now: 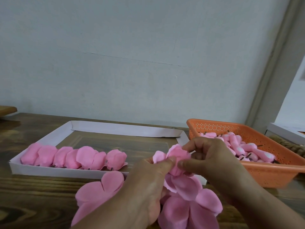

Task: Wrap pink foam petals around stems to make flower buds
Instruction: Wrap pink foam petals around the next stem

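My left hand (145, 184) and my right hand (209, 159) both pinch one pink foam flower bud (177, 156) above the table; its stem is hidden by my fingers. Loose pink foam petals (189, 200) lie in a pile under my hands, spreading left to a heart-shaped one (109, 182). A row of several finished pink buds (74, 157) with dark stems lies along the front of a white shallow tray (125, 128).
An orange perforated plastic basket (272, 174) at the right holds several small pink bud cores on dark stems (244, 149). A white box edge (283, 132) sits at the far right. The dark wooden table (41, 195) meets a pale wall behind.
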{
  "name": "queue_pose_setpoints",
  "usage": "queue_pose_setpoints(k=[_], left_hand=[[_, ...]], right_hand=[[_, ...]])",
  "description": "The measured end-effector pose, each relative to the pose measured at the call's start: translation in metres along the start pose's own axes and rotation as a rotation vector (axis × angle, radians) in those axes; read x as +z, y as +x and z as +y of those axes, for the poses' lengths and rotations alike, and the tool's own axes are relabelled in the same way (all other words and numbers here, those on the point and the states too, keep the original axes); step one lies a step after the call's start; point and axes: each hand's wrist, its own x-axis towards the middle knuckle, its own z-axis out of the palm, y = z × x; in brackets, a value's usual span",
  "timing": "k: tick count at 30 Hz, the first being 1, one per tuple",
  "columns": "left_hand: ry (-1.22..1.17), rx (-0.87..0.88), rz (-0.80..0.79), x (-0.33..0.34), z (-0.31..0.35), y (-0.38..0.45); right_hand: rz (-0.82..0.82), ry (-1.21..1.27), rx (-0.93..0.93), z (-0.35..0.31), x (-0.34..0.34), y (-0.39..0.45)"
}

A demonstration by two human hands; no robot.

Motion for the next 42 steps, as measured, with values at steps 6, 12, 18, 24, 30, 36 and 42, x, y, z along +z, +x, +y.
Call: queue_pose_setpoints(k=[6, 12, 18, 24, 30, 36, 42], left_hand=[[-0.052, -0.004, 0.012, 0.0, 0.004, 0.0], [-0.049, -0.018, -0.024, 0.0, 0.005, -0.002], [-0.057, -0.021, -0.03, 0.003, 0.006, -0.005], [-0.008, 0.0, -0.005, 0.002, 0.008, -0.004], [-0.015, 0.014, 0.039, 0.002, 0.014, -0.005], [0.006, 0.009, 0.034, 0.002, 0.014, -0.005], [-0.024, 0.0, 0.019, 0.002, 0.012, -0.003]], right_hand=[[0.0, 0.101, -0.034, -0.003, -0.001, 0.001], [-0.007, 0.083, -0.014, 0.002, -0.002, 0.003], [-0.032, 0.058, 0.005, 0.003, -0.004, 0.003], [-0.05, 0.162, -0.03, 0.004, -0.004, 0.005], [-0.188, 0.174, -0.023, 0.004, -0.01, 0.005], [-0.194, 0.163, -0.046, 0.004, -0.014, 0.006], [-0.167, 0.182, -0.046, 0.004, -0.012, 0.006]])
